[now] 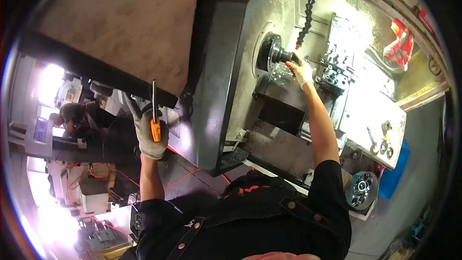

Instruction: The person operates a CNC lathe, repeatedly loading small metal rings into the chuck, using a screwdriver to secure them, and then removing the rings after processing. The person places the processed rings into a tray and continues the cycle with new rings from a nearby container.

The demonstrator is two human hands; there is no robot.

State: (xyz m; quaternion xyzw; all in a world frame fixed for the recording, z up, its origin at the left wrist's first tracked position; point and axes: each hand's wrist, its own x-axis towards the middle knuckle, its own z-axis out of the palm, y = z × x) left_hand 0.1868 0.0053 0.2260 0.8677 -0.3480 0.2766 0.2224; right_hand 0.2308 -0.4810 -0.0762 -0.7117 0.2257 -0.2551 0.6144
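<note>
My left hand (150, 137), in a grey glove, holds an orange air blow gun (155, 130) with its thin metal nozzle pointing up. Its stretched finger reaches the lower edge of the machine's dark-framed panel (103, 65). Inside the lathe, my right hand (301, 72), in a pale glove, is closed at a dark round metal part (286, 57) in front of the chuck (270, 52). Fingers and thumb sit about the part's outer end; the palm hides some of it. A jointed black coolant hose (308, 17) with an orange tip hangs just above that hand.
To the right of the chuck stands the tool post (337, 74). Several small tools and rings lie on a white shelf (385, 115). Below it are a round metal wheel-like part (362, 188) and a blue bin (397, 168). A person (72, 115) is at the far left. Red hoses cross the floor.
</note>
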